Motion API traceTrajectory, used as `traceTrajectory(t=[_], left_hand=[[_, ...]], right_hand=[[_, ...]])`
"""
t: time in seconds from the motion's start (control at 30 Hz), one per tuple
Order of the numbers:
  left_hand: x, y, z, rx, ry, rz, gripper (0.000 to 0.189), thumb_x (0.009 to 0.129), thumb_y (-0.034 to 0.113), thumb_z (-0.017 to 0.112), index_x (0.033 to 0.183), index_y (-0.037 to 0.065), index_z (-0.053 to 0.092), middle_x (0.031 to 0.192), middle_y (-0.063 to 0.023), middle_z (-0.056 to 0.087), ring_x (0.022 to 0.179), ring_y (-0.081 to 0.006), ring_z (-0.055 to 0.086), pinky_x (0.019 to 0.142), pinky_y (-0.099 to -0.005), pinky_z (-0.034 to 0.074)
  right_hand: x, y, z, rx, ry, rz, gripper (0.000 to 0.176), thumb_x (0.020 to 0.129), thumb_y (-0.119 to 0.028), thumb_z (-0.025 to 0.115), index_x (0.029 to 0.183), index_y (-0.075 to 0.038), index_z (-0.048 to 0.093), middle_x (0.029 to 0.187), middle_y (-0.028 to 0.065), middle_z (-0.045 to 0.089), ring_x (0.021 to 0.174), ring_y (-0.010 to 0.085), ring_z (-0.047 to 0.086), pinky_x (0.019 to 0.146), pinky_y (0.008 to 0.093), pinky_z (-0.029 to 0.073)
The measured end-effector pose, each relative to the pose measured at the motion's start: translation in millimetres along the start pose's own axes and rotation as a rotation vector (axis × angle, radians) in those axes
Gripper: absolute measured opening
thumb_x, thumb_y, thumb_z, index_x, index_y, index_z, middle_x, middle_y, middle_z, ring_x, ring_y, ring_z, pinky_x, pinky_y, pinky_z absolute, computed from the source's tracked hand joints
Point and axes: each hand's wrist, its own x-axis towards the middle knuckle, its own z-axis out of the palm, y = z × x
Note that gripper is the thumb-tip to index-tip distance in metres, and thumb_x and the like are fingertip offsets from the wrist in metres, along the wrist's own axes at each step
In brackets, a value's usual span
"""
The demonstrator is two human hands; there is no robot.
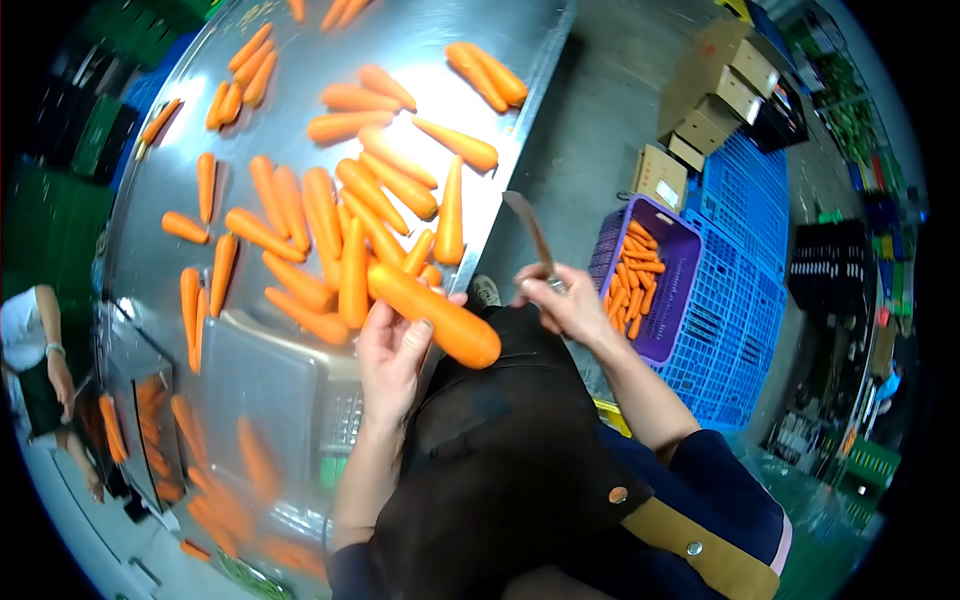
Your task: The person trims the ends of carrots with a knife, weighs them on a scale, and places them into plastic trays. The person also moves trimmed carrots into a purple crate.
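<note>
My left hand (394, 350) is closed around a large carrot (436, 314), held over the table's near edge with its thick end toward my apron. In my right hand (563, 303) is a knife (531, 228), its curved blade pointing up and away from me, apart from the carrot. Many loose carrots (352, 270) lie on the shiny metal table (180, 115) just beyond my left hand. A translucent plastic bin (275, 385) with more carrots behind its wall stands to the left of my left forearm.
On the floor at right, a purple crate (660, 347) of carrots rests on blue plastic pallets (745, 260). Cardboard boxes (661, 176) stand beyond it. At far left is another person's arm (60, 375). My dark apron (500, 440) fills the lower middle.
</note>
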Motion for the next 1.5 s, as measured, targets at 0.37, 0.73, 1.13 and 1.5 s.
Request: traceTrajectory(t=[0.37, 0.73, 1.13, 1.5], left_hand=[[-95, 42, -79, -0.093, 0.499, 0.391, 0.046, 0.089, 0.016, 0.068, 0.129, 0.002, 0.050, 0.121, -0.0193, 0.062, 0.117, -0.0343, 0.060, 0.100, -0.0447, 0.049], [-201, 29, -147, 0.485, 1.204, 0.574, 0.028, 0.086, -0.005, 0.066, 0.114, -0.004, 0.062, 0.117, -0.0142, 0.064, 0.110, -0.0198, 0.062, 0.096, -0.0322, 0.051], [-234, 25, -186, 1.359, 1.542, 0.439, 0.031, 0.083, 0.002, 0.068, 0.113, 0.002, 0.060, 0.130, -0.0146, 0.058, 0.138, -0.0369, 0.039, 0.110, -0.0459, 0.035], [-234, 76, -185, 1.394, 1.353, 0.320, 0.052, 0.084, 0.024, 0.072, 0.129, 0.004, 0.055, 0.143, -0.0271, 0.043, 0.139, -0.0386, 0.036, 0.112, -0.0447, 0.032]], right_hand=[[25, -38, 139, 0.024, -0.689, -0.028, 0.056, 0.080, -0.020, 0.074, 0.129, -0.001, 0.053, 0.073, 0.0026, 0.057, 0.045, 0.0059, 0.045, 0.040, 0.0199, 0.033], [17, -40, 274, -0.099, -1.016, -0.095, 0.048, 0.090, -0.021, 0.070, 0.128, 0.001, 0.052, 0.101, 0.0094, 0.065, 0.051, 0.0070, 0.052, 0.046, 0.0224, 0.042], [25, -6, 175, -0.294, -0.763, 0.092, 0.029, 0.094, -0.014, 0.063, 0.117, 0.001, 0.057, 0.093, 0.0101, 0.070, 0.048, 0.0066, 0.049, 0.042, 0.0207, 0.037], [11, -3, 148, -0.213, -0.625, 0.010, 0.026, 0.093, -0.012, 0.065, 0.114, 0.001, 0.059, 0.087, 0.0064, 0.068, 0.047, 0.0051, 0.048, 0.041, 0.0198, 0.036]])
